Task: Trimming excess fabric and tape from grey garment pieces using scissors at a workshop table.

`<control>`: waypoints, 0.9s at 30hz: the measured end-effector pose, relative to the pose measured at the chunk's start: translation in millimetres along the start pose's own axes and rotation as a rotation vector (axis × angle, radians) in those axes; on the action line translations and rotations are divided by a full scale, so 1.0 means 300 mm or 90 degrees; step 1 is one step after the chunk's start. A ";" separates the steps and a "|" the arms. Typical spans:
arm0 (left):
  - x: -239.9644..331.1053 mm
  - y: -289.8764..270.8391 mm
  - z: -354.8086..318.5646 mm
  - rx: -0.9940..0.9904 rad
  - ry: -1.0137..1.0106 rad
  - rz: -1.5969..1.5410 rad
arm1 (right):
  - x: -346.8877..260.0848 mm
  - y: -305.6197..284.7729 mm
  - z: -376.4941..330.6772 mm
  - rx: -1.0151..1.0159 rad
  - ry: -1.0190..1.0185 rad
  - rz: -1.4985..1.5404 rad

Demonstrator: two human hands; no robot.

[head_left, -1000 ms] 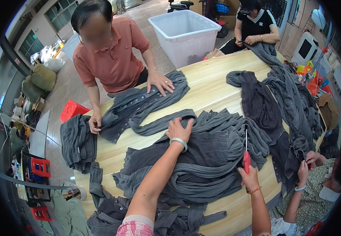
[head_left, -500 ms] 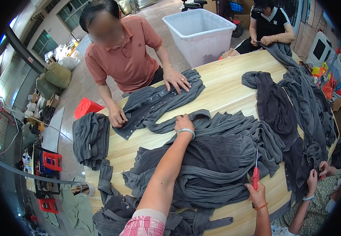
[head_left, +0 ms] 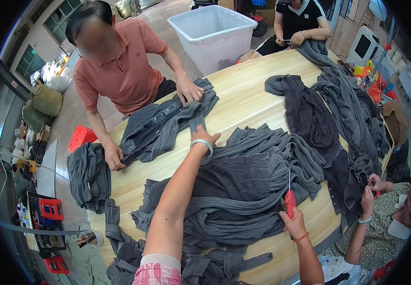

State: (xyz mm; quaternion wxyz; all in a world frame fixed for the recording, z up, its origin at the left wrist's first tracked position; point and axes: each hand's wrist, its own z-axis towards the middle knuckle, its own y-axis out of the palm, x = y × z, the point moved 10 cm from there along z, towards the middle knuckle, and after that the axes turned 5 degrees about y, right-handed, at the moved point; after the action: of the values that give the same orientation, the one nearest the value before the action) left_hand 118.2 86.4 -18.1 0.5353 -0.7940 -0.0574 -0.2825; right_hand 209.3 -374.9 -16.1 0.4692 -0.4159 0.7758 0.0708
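My left hand [head_left: 204, 136] reaches across the table, thumb spread, at the near end of a grey sleeve [head_left: 196, 116]. That sleeve lies over a dark grey buttoned ribbed garment [head_left: 151, 121], which a person across the table touches with both hands. In my right hand [head_left: 293, 222] are red-handled scissors [head_left: 290, 204], seen nearly edge-on, with the thin blade pointing away from me. The blade tip is over a heap of grey ribbed garments [head_left: 238, 183] in front of me. My left forearm crosses the left part of this heap and hides some of it.
A folded grey stack [head_left: 89, 173] sits at the table's left edge. More dark garments [head_left: 310, 114] run along the right side, where another person's hands [head_left: 370, 190] work cloth. Beyond the pale wooden table [head_left: 243, 85] stand a white tub [head_left: 212, 40] and a seated person handling fabric.
My left hand has moved away from the heap, and the sleeve now lies on the garment opposite. The person's hands there have shifted along it. My right hand still grips the scissors.
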 end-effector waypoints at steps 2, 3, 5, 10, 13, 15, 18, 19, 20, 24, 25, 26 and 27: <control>-0.012 -0.041 -0.090 0.078 -0.042 0.088 | 0.002 -0.009 -0.005 0.005 -0.012 -0.013; -0.015 -0.065 -0.112 0.111 -0.048 0.123 | 0.005 -0.004 -0.005 0.006 -0.007 -0.015; -0.068 -0.063 -0.053 0.124 -0.058 0.116 | -0.005 0.007 -0.002 0.003 -0.025 -0.009; -0.089 -0.103 0.027 0.124 0.018 -0.030 | 0.001 0.005 0.002 0.002 -0.028 -0.013; -0.122 -0.142 0.123 0.092 -0.018 -0.807 | -0.020 0.053 0.004 -0.027 -0.047 -0.017; 0.110 -0.166 0.054 -0.042 0.087 -1.075 | 0.004 0.002 0.005 0.019 -0.033 -0.012; 0.160 -0.165 -0.140 -0.123 0.041 -0.797 | 0.054 -0.065 0.005 0.088 -0.062 -0.065; 0.153 -0.163 -0.226 -0.168 0.084 -0.687 | 0.024 -0.079 -0.029 0.098 -0.058 -0.084; 0.128 -0.180 -0.325 -0.199 0.141 -0.573 | -0.016 -0.079 -0.079 0.090 -0.037 -0.026; -0.057 -0.287 -0.836 -0.070 0.450 -0.063 | -0.076 0.046 -0.224 -0.102 0.010 0.020; -0.133 -0.286 -0.937 -0.066 0.381 0.076 | -0.081 0.112 -0.250 -0.186 0.037 -0.036; -0.215 -0.269 -1.008 -0.062 0.350 0.156 | -0.088 0.172 -0.256 -0.223 0.032 -0.087; -0.255 -0.256 -1.057 -0.070 0.320 0.219 | -0.074 0.230 -0.254 -0.253 0.026 -0.140</control>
State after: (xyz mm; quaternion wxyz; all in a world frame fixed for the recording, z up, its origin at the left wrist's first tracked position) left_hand -98.6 -144.9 90.3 0.5292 -0.7250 0.2272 -0.3778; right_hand 113.9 -355.6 23.9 0.3670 -0.5837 0.7058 0.1623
